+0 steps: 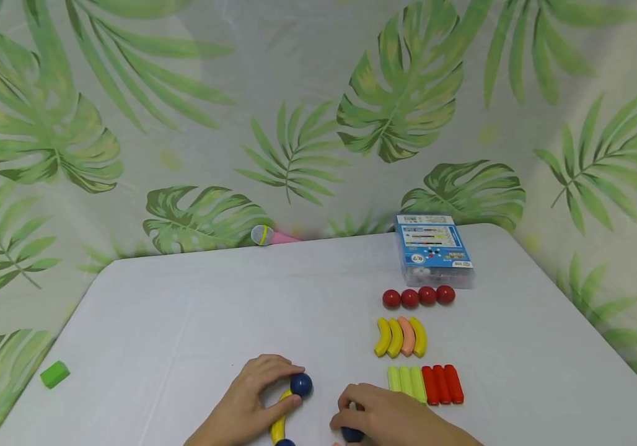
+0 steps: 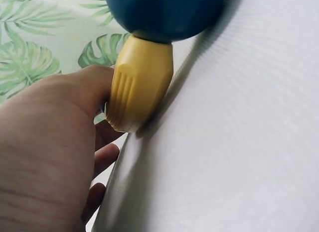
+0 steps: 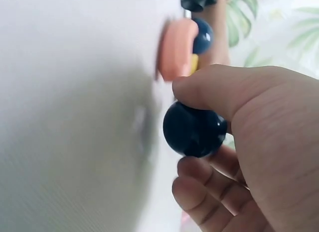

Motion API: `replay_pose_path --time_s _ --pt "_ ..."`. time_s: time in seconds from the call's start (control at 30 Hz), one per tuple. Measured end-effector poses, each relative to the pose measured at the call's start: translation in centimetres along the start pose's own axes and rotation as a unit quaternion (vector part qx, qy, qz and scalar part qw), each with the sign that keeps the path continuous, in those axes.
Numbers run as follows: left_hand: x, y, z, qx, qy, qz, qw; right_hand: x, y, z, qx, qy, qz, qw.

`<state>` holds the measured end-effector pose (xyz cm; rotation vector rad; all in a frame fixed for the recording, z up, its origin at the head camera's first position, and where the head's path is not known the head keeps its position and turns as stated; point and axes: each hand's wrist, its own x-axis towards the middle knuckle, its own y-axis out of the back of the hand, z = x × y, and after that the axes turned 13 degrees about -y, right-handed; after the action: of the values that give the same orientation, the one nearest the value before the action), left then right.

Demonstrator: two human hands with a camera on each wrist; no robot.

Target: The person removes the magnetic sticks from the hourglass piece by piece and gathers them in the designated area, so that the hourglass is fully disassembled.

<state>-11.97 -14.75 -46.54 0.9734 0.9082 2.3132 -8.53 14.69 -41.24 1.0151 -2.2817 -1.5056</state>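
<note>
My left hand [image 1: 251, 399] pinches a dark blue ball [image 1: 301, 384] between thumb and fingers, low in the head view. A yellow curved piece [image 1: 278, 428] runs from that ball to another blue ball [image 1: 285, 442] at the bottom edge. The left wrist view shows the yellow piece [image 2: 139, 85] meeting the nearer blue ball [image 2: 164, 13]. With thumb and fingertips, my right hand [image 1: 391, 412] grips a separate dark blue ball [image 3: 194, 130]. Beyond it in the right wrist view lies a pink curved piece [image 3: 177, 50], with a blue ball [image 3: 203, 35] behind.
Right of centre lie rows of red balls [image 1: 409, 298], yellow and pink curved pieces [image 1: 395, 337], and light green [image 1: 406, 381] and red rods [image 1: 442, 384]. A blue-topped box [image 1: 435, 248] stands behind them. A pink microphone [image 1: 274, 236] lies at the back edge, a green block [image 1: 54, 374] far left.
</note>
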Motion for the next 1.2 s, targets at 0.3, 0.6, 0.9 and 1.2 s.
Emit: replay_pose_path --time_s 0.3,0.6,0.9,1.2 --pt "-0.2 0.0 0.1 -0.020 0.040 -0.005 0.9990 -1.6 3.7 3.1 0.043 -0.130 0.125 0.983" --pt "-0.9 0.8 -0.6 -0.036 -0.069 -0.001 0.9969 -3.1 6.1 9.3 0.065 -0.225 0.246 0.941" --pt "-0.9 1.1 -0.8 -0.044 -0.038 -0.025 0.9980 -4.5 6.9 14.2 0.038 -0.221 0.369 0.902" --pt "-0.2 1.0 -1.0 -0.075 -0.030 0.015 0.9966 -5.5 6.8 17.6 0.070 -0.276 0.397 0.872"
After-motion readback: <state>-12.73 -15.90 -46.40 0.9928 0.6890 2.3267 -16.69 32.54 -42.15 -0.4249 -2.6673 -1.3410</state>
